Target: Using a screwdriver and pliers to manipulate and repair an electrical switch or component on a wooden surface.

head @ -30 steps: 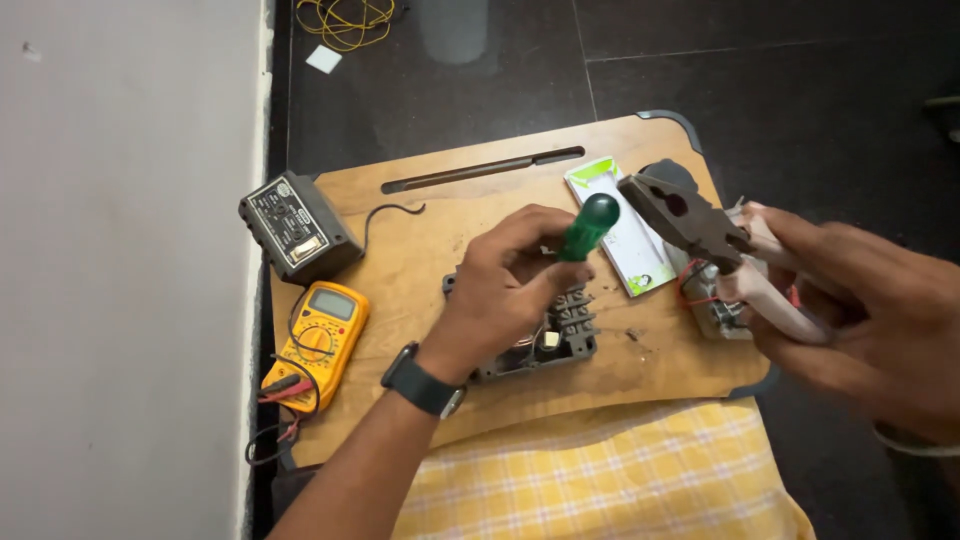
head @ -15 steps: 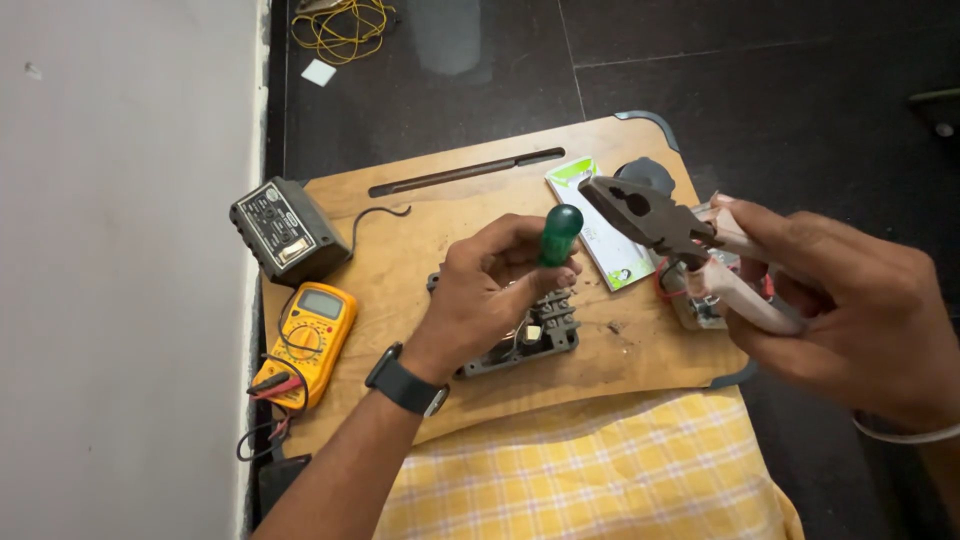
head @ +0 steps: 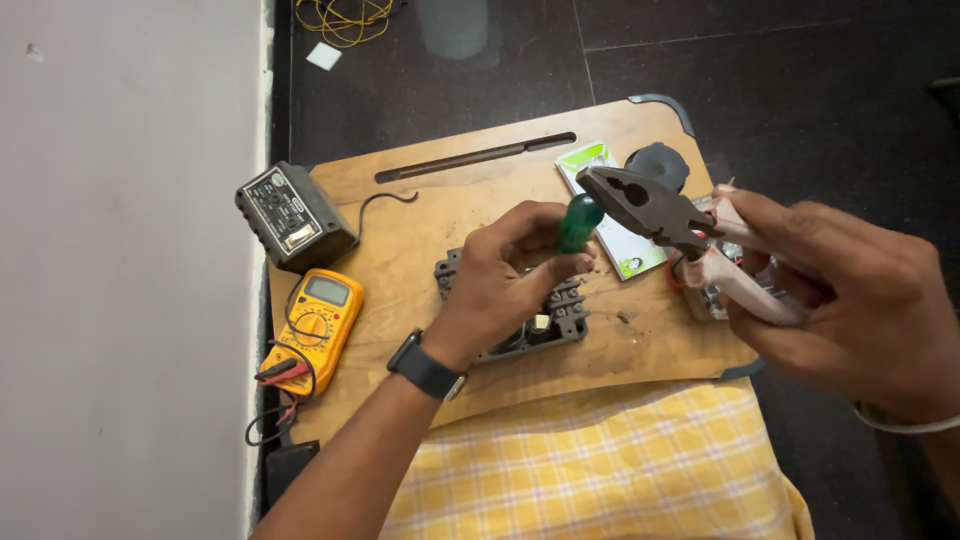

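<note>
Left hand (head: 505, 275): grips green-handled screwdriver (head: 578, 222) upright, tip down into grey switch block (head: 520, 315) on desk (head: 450, 215).
Right hand (head: 850, 300): holds pliers (head: 650, 208) raised clear.

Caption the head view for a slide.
Left hand holds green-handled screwdriver over switch block; right hand grips pliers.

A green-and-white flat package (head: 612, 215) lies on the board (multimeter's grey screen (head: 327, 290) at left).

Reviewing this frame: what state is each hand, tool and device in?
Left hand: gripping the green-handled screwdriver, upright over the grey switch block.
Right hand: holding the pliers, jaws shut, above the board.
Yellow multimeter: lying flat, probe leads attached.
Black adapter: untouched on the wooden board.
</note>
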